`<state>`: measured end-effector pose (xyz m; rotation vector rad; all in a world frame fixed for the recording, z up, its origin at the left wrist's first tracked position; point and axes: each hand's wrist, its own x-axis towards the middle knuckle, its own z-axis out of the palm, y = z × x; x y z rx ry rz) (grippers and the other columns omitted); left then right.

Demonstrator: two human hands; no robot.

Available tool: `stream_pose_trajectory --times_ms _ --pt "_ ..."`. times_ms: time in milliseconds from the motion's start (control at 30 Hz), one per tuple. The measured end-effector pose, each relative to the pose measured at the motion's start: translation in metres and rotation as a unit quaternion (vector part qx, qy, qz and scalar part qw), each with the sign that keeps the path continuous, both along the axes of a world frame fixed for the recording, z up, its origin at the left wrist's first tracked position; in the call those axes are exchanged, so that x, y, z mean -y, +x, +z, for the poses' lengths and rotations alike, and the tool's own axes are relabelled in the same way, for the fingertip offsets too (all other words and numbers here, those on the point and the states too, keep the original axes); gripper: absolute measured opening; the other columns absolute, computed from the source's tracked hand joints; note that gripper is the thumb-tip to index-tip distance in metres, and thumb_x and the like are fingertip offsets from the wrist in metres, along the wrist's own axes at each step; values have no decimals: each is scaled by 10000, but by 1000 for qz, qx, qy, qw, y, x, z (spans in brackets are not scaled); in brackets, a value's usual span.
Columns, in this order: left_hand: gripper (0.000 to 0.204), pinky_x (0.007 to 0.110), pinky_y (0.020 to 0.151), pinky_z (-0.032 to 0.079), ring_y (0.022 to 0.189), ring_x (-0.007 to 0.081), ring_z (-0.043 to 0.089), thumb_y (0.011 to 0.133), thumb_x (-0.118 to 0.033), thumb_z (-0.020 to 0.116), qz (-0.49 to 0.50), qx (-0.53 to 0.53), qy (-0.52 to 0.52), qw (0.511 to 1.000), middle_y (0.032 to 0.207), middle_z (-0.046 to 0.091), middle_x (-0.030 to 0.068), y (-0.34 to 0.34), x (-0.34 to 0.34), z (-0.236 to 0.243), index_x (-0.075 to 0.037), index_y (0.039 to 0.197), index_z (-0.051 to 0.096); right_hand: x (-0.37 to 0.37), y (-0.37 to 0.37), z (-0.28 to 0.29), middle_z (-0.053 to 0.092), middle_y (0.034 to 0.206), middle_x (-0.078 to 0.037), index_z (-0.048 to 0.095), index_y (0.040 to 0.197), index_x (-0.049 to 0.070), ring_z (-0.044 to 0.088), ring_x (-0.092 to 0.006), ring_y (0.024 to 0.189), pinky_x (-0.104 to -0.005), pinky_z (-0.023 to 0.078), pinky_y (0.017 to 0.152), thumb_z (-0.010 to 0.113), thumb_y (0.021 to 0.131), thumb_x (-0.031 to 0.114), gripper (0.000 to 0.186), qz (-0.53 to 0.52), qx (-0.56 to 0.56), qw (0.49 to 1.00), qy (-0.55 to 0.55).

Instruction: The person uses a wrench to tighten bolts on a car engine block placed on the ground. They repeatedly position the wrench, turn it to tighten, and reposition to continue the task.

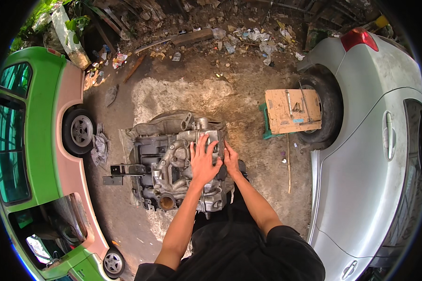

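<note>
A greasy metal engine with cast aluminium manifolds rests low on the ground in front of me. My left hand lies on its upper right part, fingers spread, touching the metal housing. Beside it, my right hand has its fingers curled against the dark right-hand edge of that housing; the exact piece under the fingertips is partly hidden. A black bracket sticks out from the engine's left side, and a round brass-coloured opening faces up near its lower edge.
A green and pink van stands at left, a silver car at right. A small green stool bears cardboard with tools. A thin stick lies below it. Litter and planks cover the ground at the back.
</note>
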<state>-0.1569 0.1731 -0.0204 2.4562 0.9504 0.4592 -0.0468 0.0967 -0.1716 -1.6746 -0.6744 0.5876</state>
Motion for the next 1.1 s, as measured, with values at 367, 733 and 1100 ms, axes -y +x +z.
stream_pose_trajectory --times_ms 367,733,1100 --pt "539 606 1286 155 1589 337 271 839 -248 677 1 -15 0 1000 1634 385 144 1 0 2 -144 1363 601 0 4 0 679 802 -110 635 1442 9 519 -140 637 -348 454 620 560 1102 234 414 -3 -50 996 -77" --pt "566 607 1283 166 1576 337 299 804 -260 699 10 1 3 1000 1613 411 141 2 0 2 -145 1351 610 14 27 30 718 942 -302 234 1657 90 702 -488 830 -543 546 726 583 996 52 748 217 104 940 -243" --pt "520 602 1281 168 1582 351 282 842 -286 660 3 -12 9 1000 1641 383 135 0 1 0 -168 1346 613 6 31 42 693 889 -344 262 1580 70 686 -541 816 -574 541 693 598 927 -29 741 250 65 926 -277"
